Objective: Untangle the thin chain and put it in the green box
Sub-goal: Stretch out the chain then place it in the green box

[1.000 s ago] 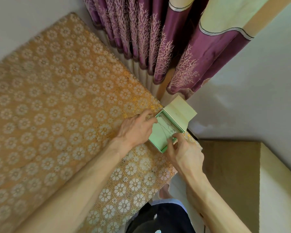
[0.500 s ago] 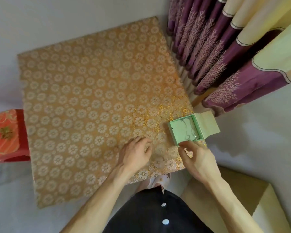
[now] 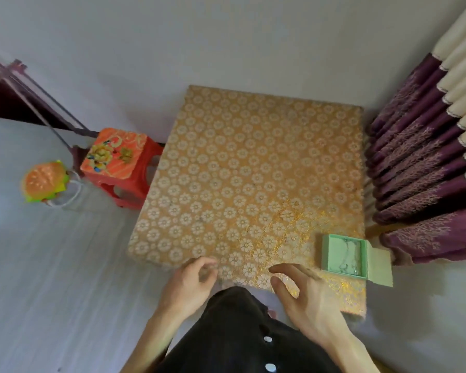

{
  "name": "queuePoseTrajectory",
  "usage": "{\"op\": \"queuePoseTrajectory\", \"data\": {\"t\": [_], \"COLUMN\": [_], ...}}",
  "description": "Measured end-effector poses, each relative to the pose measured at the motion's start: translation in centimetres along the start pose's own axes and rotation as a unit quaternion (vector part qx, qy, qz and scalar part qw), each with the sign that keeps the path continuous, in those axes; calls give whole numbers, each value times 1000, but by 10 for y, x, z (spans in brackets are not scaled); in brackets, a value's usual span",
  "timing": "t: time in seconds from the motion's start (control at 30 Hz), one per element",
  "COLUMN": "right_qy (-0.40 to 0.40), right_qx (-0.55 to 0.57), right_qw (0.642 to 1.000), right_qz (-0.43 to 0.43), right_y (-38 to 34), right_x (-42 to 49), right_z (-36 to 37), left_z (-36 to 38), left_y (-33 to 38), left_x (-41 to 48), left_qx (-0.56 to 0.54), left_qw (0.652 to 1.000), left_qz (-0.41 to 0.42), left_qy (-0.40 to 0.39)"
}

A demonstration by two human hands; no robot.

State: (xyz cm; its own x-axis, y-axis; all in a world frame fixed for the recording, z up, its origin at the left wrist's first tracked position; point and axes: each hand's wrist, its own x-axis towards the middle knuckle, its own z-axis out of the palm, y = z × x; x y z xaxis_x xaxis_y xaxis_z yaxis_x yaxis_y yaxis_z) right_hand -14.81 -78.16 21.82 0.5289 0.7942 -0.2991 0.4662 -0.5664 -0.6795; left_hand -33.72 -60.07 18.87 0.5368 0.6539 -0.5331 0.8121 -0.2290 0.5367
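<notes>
Both hands are drawn back from the green box [image 3: 334, 251] compared with half a second ago, when the right hand was at its near edge; the view is also pulled back, so that more of the room is seen. The left hand [image 3: 191, 286] is held at the near edge of the table [image 3: 253, 170], its fingers loosely curled with nothing between them; whether the fingertips touch the cloth cannot be told. The right hand [image 3: 304, 300] is held over the near edge too, near the box but apart from it, fingers and thumb spread and relaxed, and nothing is grasped.

The box is set open on the table's near right corner, its lid [image 3: 379, 267] folded out to the right past the table's edge. The thin chain [image 3: 348, 254] is laid inside the box, seen as a pale, blurred line on the green lining. The table is covered by an orange cloth with white flowers.

A red plastic stool [image 3: 119, 162] is placed at the table's left side, and a burger-shaped toy [image 3: 45, 181] is seen on the floor beyond it. Purple and cream curtains [image 3: 420, 170] are hung to the right.
</notes>
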Motion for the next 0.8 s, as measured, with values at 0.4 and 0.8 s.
{"op": "queuePoseTrajectory", "data": {"t": [0.4,0.8], "right_qy": [-85,-75], "right_qx": [-66,-44], "right_qw": [993,996], "right_qz": [-55,23], "right_y": [-105,-246], "right_x": [54,88], "right_z": [77,220], "left_z": [-83,-231], "left_y": [-111,-253], "left_x": [-35,8], "left_qx": [-141,2], "left_qw": [986,1000], "left_qz": [-59,-26], "left_qy": [63,17]}}
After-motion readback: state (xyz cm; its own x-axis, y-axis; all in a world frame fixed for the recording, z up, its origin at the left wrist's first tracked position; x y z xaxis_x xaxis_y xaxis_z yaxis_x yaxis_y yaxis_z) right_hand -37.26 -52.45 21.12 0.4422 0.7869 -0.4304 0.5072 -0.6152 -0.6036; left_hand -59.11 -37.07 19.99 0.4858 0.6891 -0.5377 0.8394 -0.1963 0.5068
